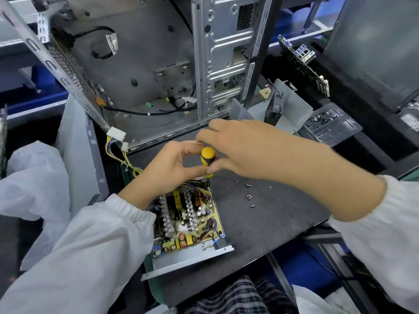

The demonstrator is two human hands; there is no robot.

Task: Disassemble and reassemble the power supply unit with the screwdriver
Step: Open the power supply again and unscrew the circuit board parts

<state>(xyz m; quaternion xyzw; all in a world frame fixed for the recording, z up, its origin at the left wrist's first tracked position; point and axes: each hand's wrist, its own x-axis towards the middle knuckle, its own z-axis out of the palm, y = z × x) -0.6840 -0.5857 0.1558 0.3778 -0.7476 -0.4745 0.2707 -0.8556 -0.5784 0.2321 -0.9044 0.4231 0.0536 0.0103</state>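
Two hands are meeting over one screwdriver [208,157], and that is what the next move is hanging on. Its yellow-and-dark handle is standing nearly upright, the long axis running down toward the far edge of the power supply unit [188,225]; the tip is hidden behind the fingers, so I cannot tell which screw, if any, it is seated in. The left hand [167,168] is curling thumb and forefinger round the handle from the left, pinching it low. The right hand [235,148] is reaching across from the right, its fingertips closing on the handle top. Both are sitting equally near the tool, touching it.

One power supply unit is lying open on the dark mat [272,223], directly below and nearer than the hands, its circuit board exposed and its cover off. Just right of it, loose screws [249,196] are lying on the mat: I am counting about six, small and slightly blurred. One stripped computer case [158,64] is standing behind, and one clear tray [328,128] holding more fasteners is sitting off to the right.
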